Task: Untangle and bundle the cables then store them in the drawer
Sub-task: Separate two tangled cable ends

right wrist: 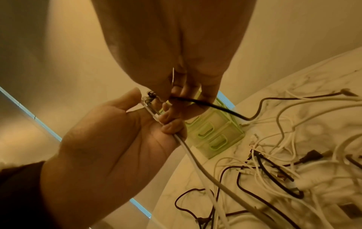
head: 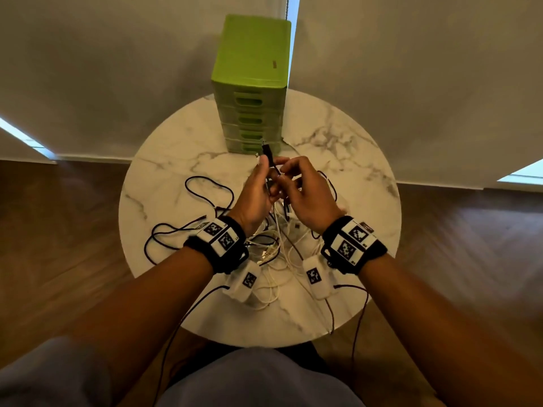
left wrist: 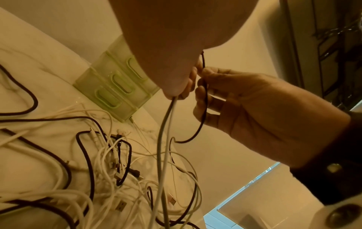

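Above the middle of the round marble table (head: 338,160), my two hands meet just in front of the green drawer unit (head: 249,113). My left hand (head: 269,177) grips two white cables (left wrist: 164,139) near their plug ends (right wrist: 149,99); they hang down into the tangle. My right hand (head: 286,174) pinches a thin black cable (right wrist: 205,103) beside the left fingers (left wrist: 184,88). One end of it sticks up past the hands (head: 266,148). The black cable (left wrist: 204,96) loops down from the right hand (left wrist: 201,77) to the table.
A tangled heap of white and black cables (head: 270,248) with several loose plugs lies on the table under my wrists. A black cable (head: 205,189) loops out to the left. All drawers of the unit (left wrist: 117,86) look closed. Wooden floor surrounds the table.
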